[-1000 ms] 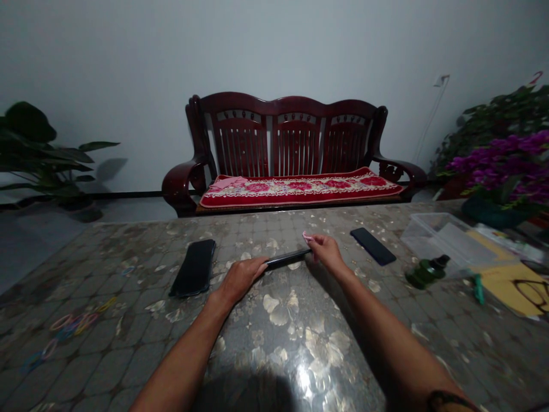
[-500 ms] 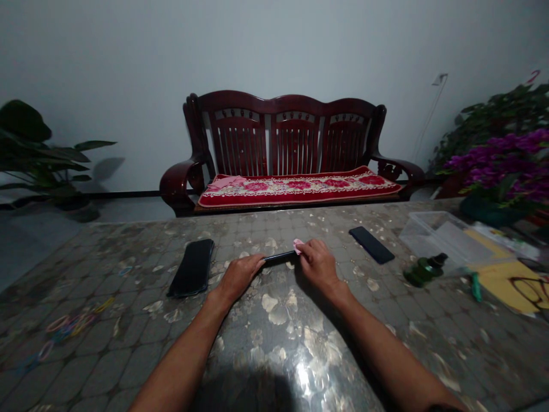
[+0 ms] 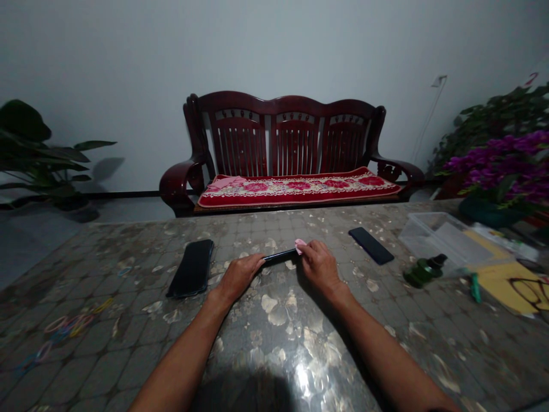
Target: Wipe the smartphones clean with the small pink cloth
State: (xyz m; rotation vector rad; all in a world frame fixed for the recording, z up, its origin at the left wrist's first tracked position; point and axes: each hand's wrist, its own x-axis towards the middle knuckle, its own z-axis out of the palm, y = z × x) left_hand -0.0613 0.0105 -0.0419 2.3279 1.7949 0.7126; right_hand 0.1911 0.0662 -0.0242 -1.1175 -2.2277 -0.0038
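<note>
My left hand [image 3: 239,274] grips the near end of a thin black phone [image 3: 279,255] that is tilted up off the patterned table [image 3: 274,326]. My right hand [image 3: 317,264] is closed on a small pink cloth [image 3: 299,245] and presses it against the far part of that phone. A second black phone [image 3: 191,267] lies flat to the left of my left hand. A third black phone [image 3: 371,245] lies flat to the right of my right hand.
A clear plastic box [image 3: 441,237], a dark green bottle [image 3: 422,270] on its side, yellow paper and glasses [image 3: 529,289] sit at the right. Coloured rubber bands [image 3: 71,325] lie at the left. A wooden bench [image 3: 287,154] and plants stand beyond the table.
My right hand with the pink cloth slid left along the phone towards my left hand, then stayed there. My left hand kept its grip in place.
</note>
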